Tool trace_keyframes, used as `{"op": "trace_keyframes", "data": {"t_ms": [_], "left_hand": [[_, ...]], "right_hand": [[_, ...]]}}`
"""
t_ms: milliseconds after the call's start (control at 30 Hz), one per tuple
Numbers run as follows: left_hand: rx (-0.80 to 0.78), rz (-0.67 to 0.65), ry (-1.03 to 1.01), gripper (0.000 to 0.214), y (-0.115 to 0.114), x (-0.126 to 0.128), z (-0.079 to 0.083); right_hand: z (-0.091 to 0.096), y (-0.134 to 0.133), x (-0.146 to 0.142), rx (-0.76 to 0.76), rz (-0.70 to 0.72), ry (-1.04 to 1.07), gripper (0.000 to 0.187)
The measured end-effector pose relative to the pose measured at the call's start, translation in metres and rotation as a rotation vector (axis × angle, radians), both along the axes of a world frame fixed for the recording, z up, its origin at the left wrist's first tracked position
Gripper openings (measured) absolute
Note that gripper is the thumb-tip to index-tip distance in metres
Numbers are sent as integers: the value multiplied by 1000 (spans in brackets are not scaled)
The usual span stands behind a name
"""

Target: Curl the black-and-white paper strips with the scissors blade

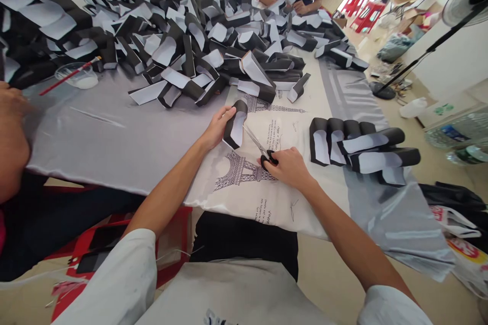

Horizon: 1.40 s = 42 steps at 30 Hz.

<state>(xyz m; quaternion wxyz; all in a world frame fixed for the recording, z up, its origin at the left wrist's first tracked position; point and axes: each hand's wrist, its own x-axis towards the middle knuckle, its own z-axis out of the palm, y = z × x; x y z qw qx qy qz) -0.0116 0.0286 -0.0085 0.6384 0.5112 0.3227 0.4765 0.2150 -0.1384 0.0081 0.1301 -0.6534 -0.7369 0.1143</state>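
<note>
My left hand [218,126] is closed on a folded black-and-white paper piece [235,125], holding it upright on the cloth-covered table [114,132]. My right hand [290,166] grips black-handled scissors [262,150], whose blades point up-left and reach the lower edge of the paper piece. To the right of my right hand, a row of similar folded pieces [358,151] lies on the cloth.
A big heap of black-and-white folded pieces [183,25] fills the far half of the table. A clear bowl with a red brush [76,75] stands far left. Another person's arm [11,132] is at the left; two people sit across. A fan [463,2] stands at right.
</note>
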Motion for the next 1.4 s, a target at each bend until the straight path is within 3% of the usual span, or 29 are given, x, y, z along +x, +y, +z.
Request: {"op": "trace_keyframes", "data": {"t_ms": [200,400,533,667,800,1133,1400], "left_hand": [[-132,0,-7,65,8,-4,-8],[-80,-38,78,53,8,-6,-10],[-58,-25,133,54,9,-3,-6],[-96,-41,229,69,10,-1,2],[-120,36,290,81,7,6,10],[-21,-76,434,68,3,58,14],[104,-102,495,38,-10,112,17]], "right_hand": [[-3,5,4,72,-125,170,61],[-5,9,11,231,-181,308,61],[-5,11,13,279,-165,329,60],[-10,11,11,287,-121,313,54],[-15,9,4,334,-14,316,49],[-14,1,-7,515,250,407,57],[-13,-1,-8,605,317,404,56]]}}
